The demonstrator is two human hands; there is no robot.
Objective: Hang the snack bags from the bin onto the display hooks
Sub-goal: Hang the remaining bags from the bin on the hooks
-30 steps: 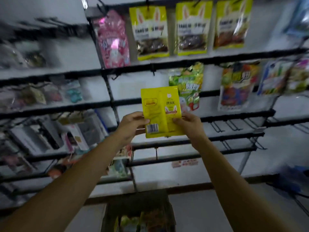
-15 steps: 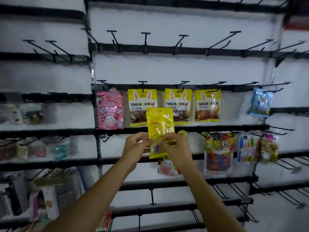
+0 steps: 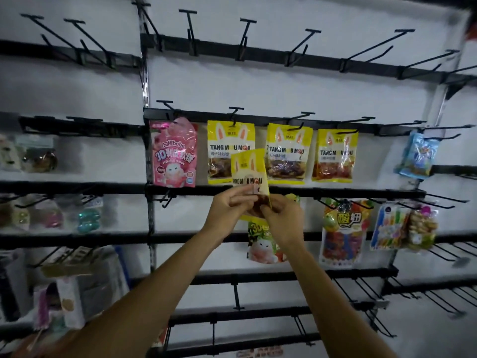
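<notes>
Head camera, looking up at a wall of black display rails: a person lifts a yellow snack bag (image 3: 248, 171) with rabbit ears printed on it, holding it at centre frame in front of the middle row of stock. The left hand (image 3: 227, 210) pinches the bag's lower left side between thumb and fingertips. The right hand (image 3: 284, 223) pinches the lower right edge, fingers curled round it. Gripping low on both sides appears deliberate: it leaves the top edge free to meet a peg and keeps the limp pouch upright, printed face outward.

The bag is not yet hung; it overlaps the gap between the first two of three matching bags (image 3: 335, 156) that hang side by side on the rail. That row suggests the aim is to put like with like, and the nearest hook (image 3: 235, 113) sits just above and left of the raised bag, so a short lift and push should finish the step.

A pink bag (image 3: 174, 153) hangs left of the yellow row, and a green bag (image 3: 263, 244) shows below, partly hidden behind the wrists. At the top of the frame the upper hooks (image 3: 246, 34) carry nothing. The bin is out of view.
</notes>
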